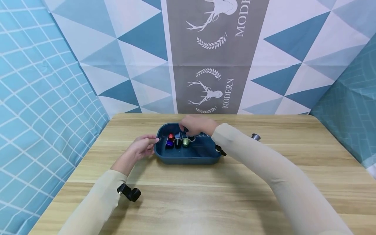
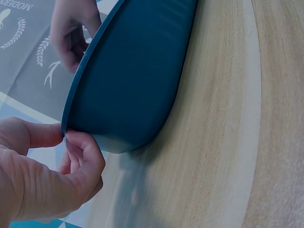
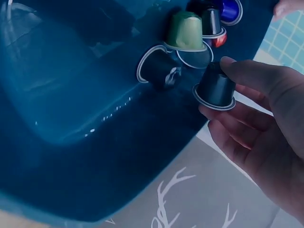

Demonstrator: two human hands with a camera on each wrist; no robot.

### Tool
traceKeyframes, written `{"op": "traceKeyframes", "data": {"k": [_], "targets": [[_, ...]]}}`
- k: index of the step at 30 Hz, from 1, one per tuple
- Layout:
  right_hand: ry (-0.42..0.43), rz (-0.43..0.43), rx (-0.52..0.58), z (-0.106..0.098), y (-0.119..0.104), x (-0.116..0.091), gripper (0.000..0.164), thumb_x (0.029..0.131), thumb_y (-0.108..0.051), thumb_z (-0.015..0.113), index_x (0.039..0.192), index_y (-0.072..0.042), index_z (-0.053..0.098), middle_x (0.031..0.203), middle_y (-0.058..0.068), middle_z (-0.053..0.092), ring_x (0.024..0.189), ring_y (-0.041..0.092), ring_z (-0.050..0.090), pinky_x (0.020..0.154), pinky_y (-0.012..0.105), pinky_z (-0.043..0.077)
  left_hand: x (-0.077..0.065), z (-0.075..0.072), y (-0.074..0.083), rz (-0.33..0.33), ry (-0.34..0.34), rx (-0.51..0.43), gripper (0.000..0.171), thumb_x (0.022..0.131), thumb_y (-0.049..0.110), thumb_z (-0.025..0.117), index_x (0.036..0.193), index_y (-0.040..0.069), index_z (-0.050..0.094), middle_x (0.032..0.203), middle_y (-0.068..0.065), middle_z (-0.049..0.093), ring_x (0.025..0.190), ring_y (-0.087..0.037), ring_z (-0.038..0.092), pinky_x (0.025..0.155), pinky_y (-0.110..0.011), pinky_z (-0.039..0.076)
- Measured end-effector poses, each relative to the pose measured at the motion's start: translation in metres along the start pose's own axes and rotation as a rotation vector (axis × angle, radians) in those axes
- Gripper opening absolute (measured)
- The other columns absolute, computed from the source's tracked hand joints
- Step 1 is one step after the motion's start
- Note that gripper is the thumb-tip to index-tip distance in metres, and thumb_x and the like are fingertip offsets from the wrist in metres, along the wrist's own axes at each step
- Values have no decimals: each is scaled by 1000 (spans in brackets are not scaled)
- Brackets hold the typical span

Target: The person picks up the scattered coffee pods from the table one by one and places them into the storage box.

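Observation:
At the left end of a dark blue tray [image 1: 188,161], my left hand [image 1: 142,147] pinches the rim between thumb and fingers. My right hand [image 1: 197,125] is over the tray's far side. Between its thumb and fingers it holds a dark coffee capsule [image 3: 216,88], flanged end down. Below lie several more capsules: a green capsule [image 3: 186,32], a black capsule [image 3: 159,69] tipped on its side, a red capsule [image 1: 171,136] and a purple-blue capsule [image 1: 169,144]. They cluster toward the tray's left half. In the head view, the right hand covers part of the far rim.
A grey capsule [image 1: 256,136] lies on the wooden table [image 1: 188,202], right of the tray and beyond the right sleeve [image 1: 258,160]. Behind the table's far edge hangs a patterned cloth [image 1: 141,49] with triangles and deer heads. Blue gridded cloth [image 1: 38,98] borders the left.

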State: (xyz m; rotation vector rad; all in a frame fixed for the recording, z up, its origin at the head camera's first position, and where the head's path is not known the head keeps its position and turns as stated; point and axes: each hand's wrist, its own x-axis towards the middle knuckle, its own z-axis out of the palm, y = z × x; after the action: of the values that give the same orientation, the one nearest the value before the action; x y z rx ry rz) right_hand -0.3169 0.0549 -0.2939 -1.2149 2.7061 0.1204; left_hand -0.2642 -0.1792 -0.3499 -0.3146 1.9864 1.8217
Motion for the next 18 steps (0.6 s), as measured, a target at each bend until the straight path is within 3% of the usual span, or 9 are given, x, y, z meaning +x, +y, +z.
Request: {"op": "traceKeyframes", "data": {"k": [18], "targets": [[3, -15, 47, 3, -5, 6, 19, 91, -16, 64, 106, -4, 64, 109, 9, 67, 96, 21, 60, 88, 35, 50, 1, -1, 0, -3, 2, -8, 43, 98, 16, 55, 137, 6, 40, 84, 5, 57, 68, -4, 53, 61, -18, 46]]}}
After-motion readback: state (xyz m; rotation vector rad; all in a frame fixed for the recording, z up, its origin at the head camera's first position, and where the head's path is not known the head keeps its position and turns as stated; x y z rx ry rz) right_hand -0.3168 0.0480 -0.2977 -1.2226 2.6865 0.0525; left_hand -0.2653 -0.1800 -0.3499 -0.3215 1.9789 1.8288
